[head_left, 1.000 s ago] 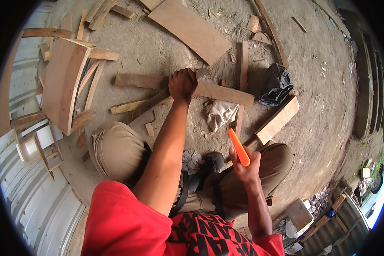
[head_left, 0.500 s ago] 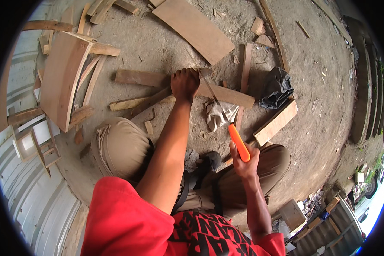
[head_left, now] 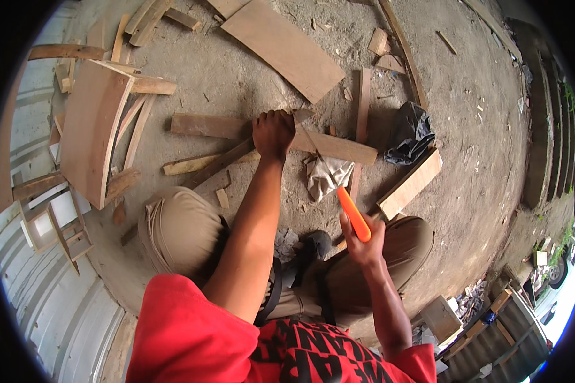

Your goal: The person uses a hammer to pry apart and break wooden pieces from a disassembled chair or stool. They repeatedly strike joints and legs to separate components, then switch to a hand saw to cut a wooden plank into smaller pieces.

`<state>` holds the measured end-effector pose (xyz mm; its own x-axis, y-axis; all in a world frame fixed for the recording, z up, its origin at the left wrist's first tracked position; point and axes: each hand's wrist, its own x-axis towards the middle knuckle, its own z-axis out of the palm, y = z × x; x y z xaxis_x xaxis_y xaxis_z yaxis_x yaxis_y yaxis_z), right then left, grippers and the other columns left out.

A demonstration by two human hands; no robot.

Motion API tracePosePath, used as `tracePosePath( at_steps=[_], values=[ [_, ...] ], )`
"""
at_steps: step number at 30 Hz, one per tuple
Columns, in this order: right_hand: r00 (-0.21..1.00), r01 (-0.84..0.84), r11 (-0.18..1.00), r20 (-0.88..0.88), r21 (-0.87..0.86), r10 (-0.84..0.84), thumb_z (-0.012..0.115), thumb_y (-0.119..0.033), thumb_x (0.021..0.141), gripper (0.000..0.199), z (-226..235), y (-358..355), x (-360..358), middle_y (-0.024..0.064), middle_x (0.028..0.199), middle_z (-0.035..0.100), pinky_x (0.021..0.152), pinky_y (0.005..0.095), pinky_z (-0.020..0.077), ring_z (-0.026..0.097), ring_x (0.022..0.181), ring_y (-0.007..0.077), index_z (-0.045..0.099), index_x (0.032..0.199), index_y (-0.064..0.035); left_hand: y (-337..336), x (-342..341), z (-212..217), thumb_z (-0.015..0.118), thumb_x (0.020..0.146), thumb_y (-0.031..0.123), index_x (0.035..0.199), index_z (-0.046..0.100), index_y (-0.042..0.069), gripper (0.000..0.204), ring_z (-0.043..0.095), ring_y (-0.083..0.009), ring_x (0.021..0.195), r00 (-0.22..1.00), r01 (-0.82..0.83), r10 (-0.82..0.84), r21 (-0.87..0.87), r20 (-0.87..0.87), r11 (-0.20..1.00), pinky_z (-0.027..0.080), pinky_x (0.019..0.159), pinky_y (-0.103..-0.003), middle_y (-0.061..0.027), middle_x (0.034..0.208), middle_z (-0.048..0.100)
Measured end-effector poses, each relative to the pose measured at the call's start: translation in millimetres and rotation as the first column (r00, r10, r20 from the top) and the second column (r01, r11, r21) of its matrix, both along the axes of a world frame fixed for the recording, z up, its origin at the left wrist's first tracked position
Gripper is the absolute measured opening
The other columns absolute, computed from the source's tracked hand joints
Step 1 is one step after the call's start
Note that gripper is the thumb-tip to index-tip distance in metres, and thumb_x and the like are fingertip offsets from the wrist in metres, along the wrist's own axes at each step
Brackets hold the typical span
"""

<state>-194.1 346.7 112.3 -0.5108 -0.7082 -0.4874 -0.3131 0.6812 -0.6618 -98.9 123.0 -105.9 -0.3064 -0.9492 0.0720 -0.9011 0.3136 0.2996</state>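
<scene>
My left hand (head_left: 274, 135) is closed over a dark wood strip (head_left: 220, 165). The strip slants up to the right across a brown plank (head_left: 207, 125) on the ground, and its far end pokes out past my knuckles. My right hand (head_left: 367, 243) grips the orange handle (head_left: 354, 214) of a handsaw. From the handle the thin saw blade (head_left: 317, 150) runs up and left to the strip, just right of my left hand. How deep the teeth sit in the wood I cannot tell. A pale crumpled cloth (head_left: 329, 177) lies beneath the blade.
A black plastic bag (head_left: 409, 133) and a light board (head_left: 412, 184) lie to the right. A wide wooden panel (head_left: 284, 50) is on the ground ahead. On the left stands a wooden box-like piece (head_left: 96, 127) by a corrugated metal wall (head_left: 64, 313). Offcuts are scattered around.
The view has shifted slightly. Both hands keep their grips, and the saw stays at nearly the same place and slant against the strip.
</scene>
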Motion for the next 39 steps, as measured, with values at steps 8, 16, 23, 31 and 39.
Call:
tracePosePath(
  at_steps=[8,16,23,31,39],
  values=[
    [0.997,-0.071,0.995,-0.015,-0.069,0.07,0.076,-0.019,0.088,0.033,30,21,-1,0.0097,0.051,0.053,0.044,0.033,0.0413,0.052,0.042,0.0153,0.06,0.066,-0.0008,-3,9,0,0.045,0.093,0.024,0.073,0.068,0.008,0.035,0.067,-0.03,0.083,0.999,-0.038,0.039,-0.003,0.036,0.999,0.049,0.082,-0.043,-0.011,0.083,0.072],
    [1.0,-0.025,0.999,0.018,-0.042,0.025,0.075,-0.022,0.09,0.037,20,29,4,0.0091,0.049,0.051,0.045,0.0325,0.0403,0.047,0.042,0.0135,0.058,0.065,0.0008,-3,8,0,0.044,0.094,0.027,0.074,0.069,0.009,0.037,0.067,-0.0288,0.085,0.999,-0.032,0.031,0.024,0.022,0.999,0.049,0.083,-0.043,-0.0106,0.083,0.072],
    [0.999,0.032,0.999,0.008,-0.03,-0.032,0.074,-0.022,0.091,0.035,0,-9,4,0.006,0.05,0.05,0.046,0.0309,0.0409,0.048,0.044,0.0111,0.06,0.067,0.0004,-2,-2,1,0.046,0.094,0.026,0.073,0.068,0.009,0.034,0.067,-0.0282,0.084,1.0,0.006,-0.006,-0.01,0.006,1.0,0.05,0.081,-0.043,-0.0101,0.083,0.072],
    [1.0,0.007,1.0,0.011,0.023,-0.007,0.075,-0.021,0.089,0.036,5,-2,0,0.0089,0.049,0.05,0.046,0.0305,0.0425,0.048,0.043,0.0106,0.06,0.066,0.0011,1,-4,5,0.045,0.093,0.023,0.075,0.067,0.009,0.032,0.067,-0.0299,0.084,1.0,0.009,-0.009,0.013,-0.001,1.0,0.051,0.082,-0.044,-0.0099,0.083,0.072],
    [0.998,0.045,0.989,0.044,-0.143,-0.039,0.073,-0.017,0.09,0.034,33,30,12,0.01,0.051,0.051,0.045,0.0321,0.0404,0.048,0.045,0.0077,0.057,0.066,-0.0001,-3,5,0,0.047,0.092,0.023,0.071,0.065,0.01,0.031,0.067,-0.0293,0.083,1.0,-0.018,0.018,-0.02,0.004,1.0,0.051,0.079,-0.044,-0.0099,0.081,0.071]
  ],
)
